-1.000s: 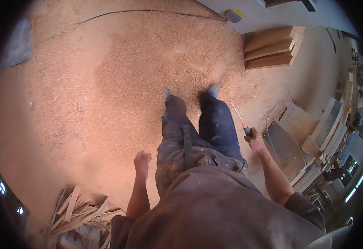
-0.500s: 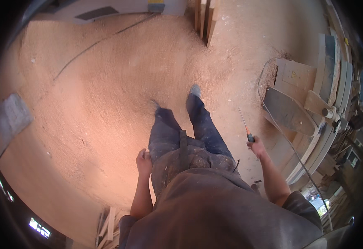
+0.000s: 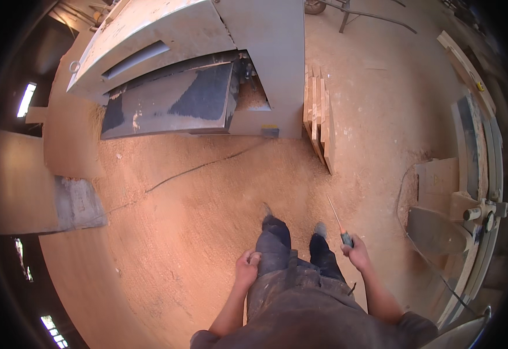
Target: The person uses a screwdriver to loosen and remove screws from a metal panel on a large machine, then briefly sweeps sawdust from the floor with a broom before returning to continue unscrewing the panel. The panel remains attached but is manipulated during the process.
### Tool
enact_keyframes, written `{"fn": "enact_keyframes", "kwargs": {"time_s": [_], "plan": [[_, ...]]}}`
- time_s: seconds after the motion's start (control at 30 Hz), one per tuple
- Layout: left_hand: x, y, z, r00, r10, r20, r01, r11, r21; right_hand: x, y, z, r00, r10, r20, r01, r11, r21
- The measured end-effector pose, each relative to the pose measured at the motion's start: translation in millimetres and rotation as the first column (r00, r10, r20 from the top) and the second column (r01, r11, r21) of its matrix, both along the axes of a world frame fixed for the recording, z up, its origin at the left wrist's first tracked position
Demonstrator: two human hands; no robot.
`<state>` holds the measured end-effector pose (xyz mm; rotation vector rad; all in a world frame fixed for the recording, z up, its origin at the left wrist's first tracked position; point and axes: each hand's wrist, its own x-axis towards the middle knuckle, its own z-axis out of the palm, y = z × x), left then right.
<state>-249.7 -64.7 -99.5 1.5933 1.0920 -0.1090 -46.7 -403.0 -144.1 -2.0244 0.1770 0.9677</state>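
Observation:
My right hand [image 3: 357, 255] is closed around the handle of a screwdriver [image 3: 346, 238], out to the right of my body. Its long thin shaft points forward and slightly left, over the floor. Beside my left thigh hangs my left hand [image 3: 247, 267], fingers loosely curled in, with nothing visible in it. Neither hand touches anything else that I can make out.
A large grey machine [image 3: 268, 35] with an open recess stands ahead on the left. Several boards [image 3: 318, 116] lean at its right side. A cable [image 3: 190, 170] crosses the sawdust-covered floor [image 3: 178, 232]. To the right stands another machine [image 3: 438, 177] with a hose or cable [image 3: 414, 241] alongside.
The view has tilted up, bringing the grey machine and the boards further into sight. My legs are mid-stride. The screwdriver stays in my right hand; my left hand stays by my thigh.

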Motion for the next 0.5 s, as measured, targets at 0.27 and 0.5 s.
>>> {"fn": "enact_keyframes", "kwargs": {"time_s": [0.27, 0.5], "plan": [[68.6, 165.5, 16.1, 0.946, -0.274, 0.171, 0.008, 0.548, 0.836, 55.7, 125.1, 38.5, 0.966, -0.247, 0.077, 0.235, 0.962, 0.137], [234.6, 372.5, 130.4, 0.832, -0.433, 0.347, -0.297, 0.180, 0.938, 6.4, 179.7, 47.7, 0.899, -0.418, -0.132, 0.423, 0.906, 0.009]]}}
